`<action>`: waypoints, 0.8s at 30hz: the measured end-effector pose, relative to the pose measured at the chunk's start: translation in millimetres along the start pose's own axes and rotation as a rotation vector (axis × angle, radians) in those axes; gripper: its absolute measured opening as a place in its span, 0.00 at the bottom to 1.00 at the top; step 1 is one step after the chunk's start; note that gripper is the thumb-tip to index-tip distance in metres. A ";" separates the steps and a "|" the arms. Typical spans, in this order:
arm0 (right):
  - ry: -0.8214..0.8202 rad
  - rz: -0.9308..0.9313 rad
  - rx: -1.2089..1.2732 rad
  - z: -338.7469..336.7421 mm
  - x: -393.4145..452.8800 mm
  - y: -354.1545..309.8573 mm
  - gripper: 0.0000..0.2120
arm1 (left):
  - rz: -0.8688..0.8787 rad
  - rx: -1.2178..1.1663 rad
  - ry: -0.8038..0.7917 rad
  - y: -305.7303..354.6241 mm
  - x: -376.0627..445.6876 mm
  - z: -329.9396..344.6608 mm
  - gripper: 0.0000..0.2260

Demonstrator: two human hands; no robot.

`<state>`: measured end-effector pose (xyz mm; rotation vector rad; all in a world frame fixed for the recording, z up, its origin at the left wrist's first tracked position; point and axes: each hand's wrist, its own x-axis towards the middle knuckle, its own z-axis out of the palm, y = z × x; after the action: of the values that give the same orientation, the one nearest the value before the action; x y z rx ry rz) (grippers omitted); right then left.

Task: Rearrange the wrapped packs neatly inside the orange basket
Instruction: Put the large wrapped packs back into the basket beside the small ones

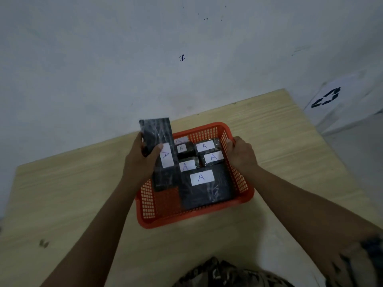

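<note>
Two hands, left hand (138, 160) gripping long pack (160, 154), right hand (241, 154) seemingly steadying orange basket (238, 191)

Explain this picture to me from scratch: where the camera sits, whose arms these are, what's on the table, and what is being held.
There is no machine here. A camera worn on a person's head looks forward and down, so the two bare arms are the wearer's own. On the pale wooden table stands an orange plastic mesh basket. In it lie dark, plastic-wrapped packs with white labels marked "A", such as the big flat pack nearest the wearer. The left hand grips a long dark wrapped pack, tilted, its upper end above the basket's rim. The right hand holds the basket's right rim.
</note>
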<state>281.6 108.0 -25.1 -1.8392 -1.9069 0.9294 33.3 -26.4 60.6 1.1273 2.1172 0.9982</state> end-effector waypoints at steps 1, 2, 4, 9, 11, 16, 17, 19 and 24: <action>-0.003 0.000 0.000 0.3 -0.9 0.6 0.18 | -0.032 0.020 -0.019 -7.8 -9.8 1.1 0.23; -0.005 -0.001 0.001 0.8 -2.0 1.2 0.18 | -0.070 0.042 -0.038 -15.5 -19.2 2.6 0.26; -0.006 -0.003 -0.002 1.5 -4.3 2.1 0.18 | -0.165 0.115 -0.069 -28.7 -35.9 7.4 0.34; 0.012 -0.035 -0.028 0.2 -5.2 2.9 0.17 | -0.170 0.284 -0.030 -45.1 -54.0 23.0 0.35; 0.010 -0.041 -0.030 0.5 -5.3 2.4 0.17 | -0.181 0.315 0.001 -45.7 -51.9 26.8 0.35; 0.011 -0.047 -0.021 0.9 -5.5 3.5 0.18 | -0.215 0.348 0.016 -51.5 -44.9 38.6 0.33; 0.013 -0.045 -0.024 1.0 -5.3 3.8 0.18 | -0.224 0.335 0.037 -53.9 -44.5 40.5 0.30; 0.017 -0.040 -0.026 1.4 -5.0 4.1 0.18 | -0.226 0.314 0.096 -58.5 -45.4 43.4 0.22; 0.028 -0.049 -0.047 2.4 -5.9 5.6 0.18 | -0.166 0.274 0.101 -65.0 -54.8 48.4 0.21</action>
<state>284.9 101.5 -29.3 -1.8138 -1.9639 0.8461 66.6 -80.4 -13.8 1.0221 2.4406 0.7186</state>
